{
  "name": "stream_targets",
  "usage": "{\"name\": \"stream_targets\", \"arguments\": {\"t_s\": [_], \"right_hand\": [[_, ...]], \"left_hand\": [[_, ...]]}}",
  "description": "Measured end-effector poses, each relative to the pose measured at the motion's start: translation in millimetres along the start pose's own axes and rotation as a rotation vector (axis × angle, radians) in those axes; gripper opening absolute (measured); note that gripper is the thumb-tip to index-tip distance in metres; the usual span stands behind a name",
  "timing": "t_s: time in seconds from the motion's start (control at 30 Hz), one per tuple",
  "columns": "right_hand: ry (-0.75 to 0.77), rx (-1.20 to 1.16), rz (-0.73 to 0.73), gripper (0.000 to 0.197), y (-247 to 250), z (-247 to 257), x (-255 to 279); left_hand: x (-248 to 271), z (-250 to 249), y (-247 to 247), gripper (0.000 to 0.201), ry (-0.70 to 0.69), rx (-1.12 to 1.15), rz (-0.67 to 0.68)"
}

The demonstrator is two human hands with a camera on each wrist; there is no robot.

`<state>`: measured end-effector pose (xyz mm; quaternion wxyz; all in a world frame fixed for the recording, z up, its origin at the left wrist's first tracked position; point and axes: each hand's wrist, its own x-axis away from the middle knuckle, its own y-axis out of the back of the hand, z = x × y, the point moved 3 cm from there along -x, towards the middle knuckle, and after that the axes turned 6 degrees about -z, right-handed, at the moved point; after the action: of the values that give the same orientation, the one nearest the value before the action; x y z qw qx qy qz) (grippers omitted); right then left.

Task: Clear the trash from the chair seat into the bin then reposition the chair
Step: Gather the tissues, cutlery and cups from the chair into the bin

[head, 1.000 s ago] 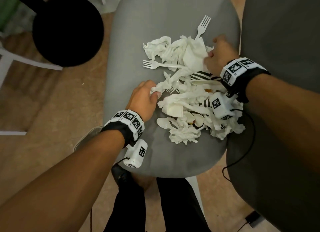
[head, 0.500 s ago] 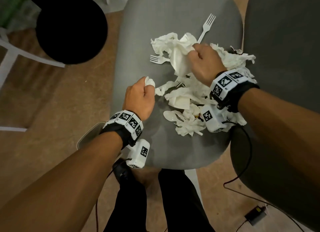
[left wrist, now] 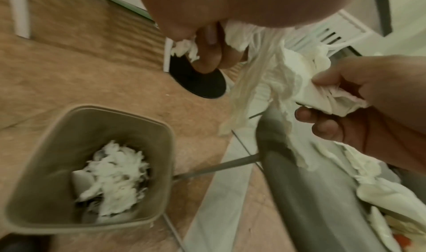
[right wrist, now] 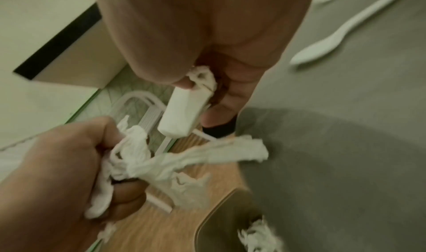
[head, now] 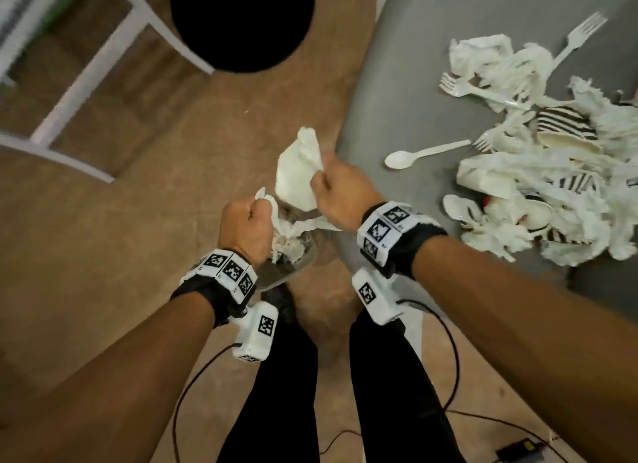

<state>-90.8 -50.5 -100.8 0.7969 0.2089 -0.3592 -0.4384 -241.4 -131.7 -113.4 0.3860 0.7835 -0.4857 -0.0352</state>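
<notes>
My left hand [head: 247, 226] grips a crumpled white tissue [head: 267, 200] and hangs over the tan bin [left wrist: 96, 113], which stands on the floor by the chair's left edge with white paper in it. My right hand [head: 336, 191] holds a larger folded napkin [head: 297, 172] just right of the left hand, beside the grey chair seat [head: 414, 93]. In the left wrist view both hands hold tissue [left wrist: 288, 73] above the bin. On the seat lies a heap of napkins [head: 552, 200], striped wrappers, white forks [head: 580, 37] and a white spoon [head: 417, 155].
A black round stool seat [head: 241, 20] with white legs stands on the brown floor at the upper left. My black-trousered legs [head: 283, 393] are below the hands. Dark cables [head: 452, 359] and a small adapter [head: 518, 454] lie on the floor at the lower right.
Both hands lifted their tissue off the seat and swung left and down to over the bin. The view turned left, so the seat's heap now sits at the right.
</notes>
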Motion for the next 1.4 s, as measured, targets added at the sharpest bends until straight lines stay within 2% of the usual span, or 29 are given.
{"name": "stream_targets", "arguments": {"t_s": [0.13, 0.27, 0.4, 0.53, 0.67, 0.77, 0.9, 0.97, 1.07, 1.13, 1.2, 1.27, 1.33, 1.4], "right_hand": [[-0.051, 0.102, 0.173, 0.030, -77.5, 14.5, 5.0], [-0.151, 0.199, 0.304, 0.037, -121.2, 1.8, 13.0], [-0.174, 0.160, 0.306, 0.039, -122.8, -13.1, 16.1], [-0.184, 0.080, 0.323, 0.038, -109.0, -14.5, 16.7], [-0.092, -0.020, 0.185, 0.028, -84.3, -1.8, 17.2], [-0.052, -0.103, 0.131, 0.025, -55.2, 4.7, 17.0], [-0.019, -0.115, -0.003, 0.024, 13.6, -9.7, 6.3], [-0.063, -0.149, -0.103, 0.021, 56.0, -30.5, 0.4], [-0.154, -0.217, -0.266, 0.015, 122.9, -70.5, -3.5], [-0.219, -0.207, -0.349, 0.017, 164.5, -103.0, -4.7], [-0.278, -0.139, -0.347, 0.016, 198.3, -135.7, -6.6], [-0.324, -0.074, -0.311, 0.017, 225.2, -164.5, -7.1], [-0.344, 0.016, -0.292, 0.021, 243.8, -185.0, -7.5], [-0.302, 0.125, -0.257, 0.024, 251.6, -196.0, -10.9]], "left_hand": [[2.9, 57.1, 18.2, 0.029, 0.125, -0.015, 0.040], [0.8, 104.7, 17.4, 0.035, 0.180, -0.052, 0.039], [0.8, 128.5, 7.4, 0.029, 0.257, -0.098, 0.118], [-5.2, 131.0, -7.0, 0.021, 0.225, -0.228, 0.210], [-18.4, 123.2, -23.3, 0.042, 0.246, -0.393, 0.393], [-34.3, 102.6, -28.0, 0.059, 0.129, -0.640, 0.426], [-50.3, 29.1, -35.0, 0.036, -0.088, -0.782, 0.351], [-52.2, -16.8, -45.8, 0.032, -0.175, -0.754, 0.332], [-54.0, -87.7, -78.0, 0.021, -0.311, -0.557, 0.285], [-48.9, -134.0, -111.3, 0.021, -0.439, -0.445, 0.310], [-37.6, -168.7, -148.6, 0.028, -0.585, -0.479, 0.388], [-23.9, -185.6, -184.0, 0.039, -0.679, -0.635, 0.461], [-13.4, -187.1, -210.2, 0.043, -0.719, -0.794, 0.488], [-8.4, -183.7, -223.6, 0.038, -0.688, -0.865, 0.492]]}}
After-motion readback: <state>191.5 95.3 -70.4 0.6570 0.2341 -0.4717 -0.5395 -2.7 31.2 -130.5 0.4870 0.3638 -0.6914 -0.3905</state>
